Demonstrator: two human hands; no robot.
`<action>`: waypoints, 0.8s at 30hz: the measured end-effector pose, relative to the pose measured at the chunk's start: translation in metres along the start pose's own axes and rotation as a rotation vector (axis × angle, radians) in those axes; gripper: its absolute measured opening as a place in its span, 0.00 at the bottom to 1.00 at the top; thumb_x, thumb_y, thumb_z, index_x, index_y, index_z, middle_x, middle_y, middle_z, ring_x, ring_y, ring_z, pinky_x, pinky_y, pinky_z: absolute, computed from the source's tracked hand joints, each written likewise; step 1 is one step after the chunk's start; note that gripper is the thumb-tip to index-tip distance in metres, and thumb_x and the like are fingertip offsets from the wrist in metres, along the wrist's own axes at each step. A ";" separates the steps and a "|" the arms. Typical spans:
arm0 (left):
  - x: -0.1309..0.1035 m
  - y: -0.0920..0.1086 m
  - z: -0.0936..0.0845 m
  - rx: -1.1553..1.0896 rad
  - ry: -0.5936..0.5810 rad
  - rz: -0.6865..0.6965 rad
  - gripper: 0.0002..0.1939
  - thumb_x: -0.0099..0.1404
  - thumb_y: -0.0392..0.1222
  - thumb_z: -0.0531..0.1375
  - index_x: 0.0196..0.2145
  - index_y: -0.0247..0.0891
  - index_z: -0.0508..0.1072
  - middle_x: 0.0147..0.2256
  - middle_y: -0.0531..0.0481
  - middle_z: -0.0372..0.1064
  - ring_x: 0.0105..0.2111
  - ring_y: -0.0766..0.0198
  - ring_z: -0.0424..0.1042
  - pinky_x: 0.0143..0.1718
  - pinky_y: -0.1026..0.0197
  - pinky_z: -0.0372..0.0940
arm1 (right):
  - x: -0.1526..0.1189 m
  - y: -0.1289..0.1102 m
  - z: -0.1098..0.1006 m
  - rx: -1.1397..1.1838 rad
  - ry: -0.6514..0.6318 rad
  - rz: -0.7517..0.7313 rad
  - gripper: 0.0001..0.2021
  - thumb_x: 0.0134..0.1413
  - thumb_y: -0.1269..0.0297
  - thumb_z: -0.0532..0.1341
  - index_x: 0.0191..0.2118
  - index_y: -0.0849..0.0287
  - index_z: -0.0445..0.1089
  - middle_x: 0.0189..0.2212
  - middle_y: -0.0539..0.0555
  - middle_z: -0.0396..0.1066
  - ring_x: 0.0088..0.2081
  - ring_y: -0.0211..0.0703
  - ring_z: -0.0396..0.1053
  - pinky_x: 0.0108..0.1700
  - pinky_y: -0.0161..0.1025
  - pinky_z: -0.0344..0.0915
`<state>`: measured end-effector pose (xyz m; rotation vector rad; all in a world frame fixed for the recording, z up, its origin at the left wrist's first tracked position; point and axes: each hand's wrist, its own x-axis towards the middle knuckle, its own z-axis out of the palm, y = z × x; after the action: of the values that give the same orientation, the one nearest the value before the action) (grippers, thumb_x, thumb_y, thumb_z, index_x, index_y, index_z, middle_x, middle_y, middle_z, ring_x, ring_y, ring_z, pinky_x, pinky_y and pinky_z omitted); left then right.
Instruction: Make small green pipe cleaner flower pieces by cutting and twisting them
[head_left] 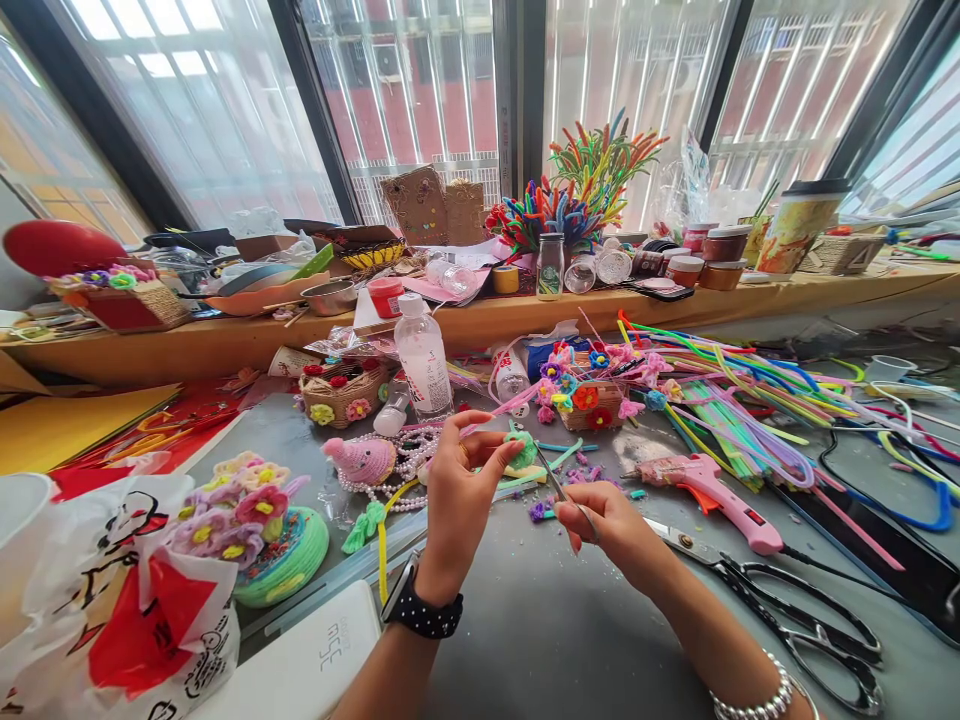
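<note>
My left hand [466, 490], wearing a black dotted watch band, pinches a small green fuzzy pipe-cleaner piece [523, 450] between thumb and fingers. My right hand [600, 515] is closed around small scissors [553, 474]; their slim metal blades point up and left against the green piece. Whether the blades are apart cannot be made out. Purple fuzzy scraps [581, 475] lie on the table just beyond my hands. Left of my left hand are a pink crocheted figure [364, 460], a string of white beads [405, 445] and a green tassel-like piece [365, 527].
A pink glue gun [727, 495] and large black-handled scissors [802, 610] lie at the right. Behind stand a clear bottle [422, 360] and a flower-covered basket [592, 405]. Loose pipe cleaners [720, 400] spread rightward. A plastic bag [127, 600] and white box [307, 660] are front left.
</note>
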<state>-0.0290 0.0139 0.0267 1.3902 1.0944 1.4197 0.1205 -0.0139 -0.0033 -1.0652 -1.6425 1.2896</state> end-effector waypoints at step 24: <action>0.000 0.001 0.005 -0.342 0.000 -0.277 0.16 0.47 0.36 0.62 0.35 0.34 0.66 0.32 0.52 0.68 0.31 0.70 0.69 0.34 0.67 0.64 | 0.005 0.012 -0.001 -0.695 0.367 0.034 0.15 0.47 0.57 0.55 0.15 0.59 0.60 0.14 0.48 0.61 0.19 0.35 0.55 0.22 0.33 0.48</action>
<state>-0.0238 0.0141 0.0275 0.9571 0.9491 1.3282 0.1218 -0.0071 -0.0140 -1.6256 -1.8148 0.4750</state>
